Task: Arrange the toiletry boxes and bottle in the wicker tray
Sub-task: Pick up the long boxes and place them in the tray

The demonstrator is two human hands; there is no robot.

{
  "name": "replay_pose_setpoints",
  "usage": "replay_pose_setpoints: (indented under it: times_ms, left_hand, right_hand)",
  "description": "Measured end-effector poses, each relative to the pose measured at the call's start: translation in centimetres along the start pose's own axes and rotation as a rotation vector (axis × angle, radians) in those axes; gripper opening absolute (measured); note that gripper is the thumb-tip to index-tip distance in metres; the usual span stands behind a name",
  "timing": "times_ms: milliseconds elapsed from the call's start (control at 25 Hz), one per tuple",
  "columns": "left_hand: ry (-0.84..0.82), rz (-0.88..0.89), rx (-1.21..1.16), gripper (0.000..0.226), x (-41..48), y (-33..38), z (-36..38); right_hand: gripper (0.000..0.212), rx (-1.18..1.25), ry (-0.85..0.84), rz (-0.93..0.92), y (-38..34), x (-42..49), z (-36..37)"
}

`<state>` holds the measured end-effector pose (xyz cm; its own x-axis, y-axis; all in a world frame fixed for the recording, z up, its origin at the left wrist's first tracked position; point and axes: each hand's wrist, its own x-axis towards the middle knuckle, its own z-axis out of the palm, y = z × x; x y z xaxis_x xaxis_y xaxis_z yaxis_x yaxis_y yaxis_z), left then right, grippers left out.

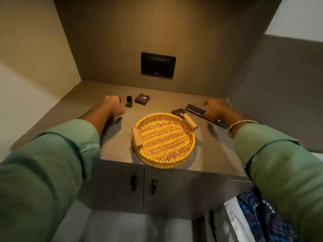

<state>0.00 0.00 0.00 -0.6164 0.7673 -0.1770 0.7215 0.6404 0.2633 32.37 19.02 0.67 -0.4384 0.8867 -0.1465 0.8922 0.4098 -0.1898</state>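
A round yellow wicker tray (164,159) with two wooden handles sits near the counter's front edge and holds nothing. A small green bottle with a dark cap (129,102) stands at the back left, with a small dark box (142,99) to its right. My left hand (113,106) hovers just left of the bottle, fingers curled, holding nothing. Another small dark box (178,112) lies behind the tray's right handle. A long dark box (197,110) lies to the right; my right hand (216,109) rests over its near part, fingers spread.
The counter (113,140) is a recessed niche with walls at the left, back and right. A black switch panel (158,67) is set in the back wall. Below the front edge are two cabinet doors with black handles (143,184). Patterned cloth (257,215) lies at lower right.
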Motion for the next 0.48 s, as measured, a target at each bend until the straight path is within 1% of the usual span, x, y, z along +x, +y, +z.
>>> replay_pose_setpoints:
  times_ms: [40,120,240,320,400,480]
  left_hand:
    - [-0.024,-0.042,0.016,0.039,0.4,-0.2,0.1]
    - [0.006,-0.102,-0.036,0.039,1.6,-0.7,0.2]
    - [0.015,-0.139,-0.119,0.035,3.2,-1.1,-0.2]
    - [-0.032,-0.132,-0.137,0.036,4.0,-1.5,-0.8]
    - [-0.072,-0.117,-0.178,0.041,4.5,-2.0,-1.6]
    - [-0.015,-0.081,-0.242,0.048,4.5,-1.8,-2.9]
  right_hand:
    - [0.059,-0.01,-0.039,0.014,0.2,0.4,0.2]
    - [0.057,-0.009,-0.086,0.026,0.7,1.2,0.3]
    - [0.047,0.001,-0.123,0.026,0.5,2.0,0.9]
    - [0.042,-0.024,-0.101,0.023,0.1,2.3,1.1]
    - [0.044,-0.024,-0.095,0.027,-0.1,2.6,0.9]
    - [0.047,0.006,-0.074,0.014,-0.4,2.3,-0.1]
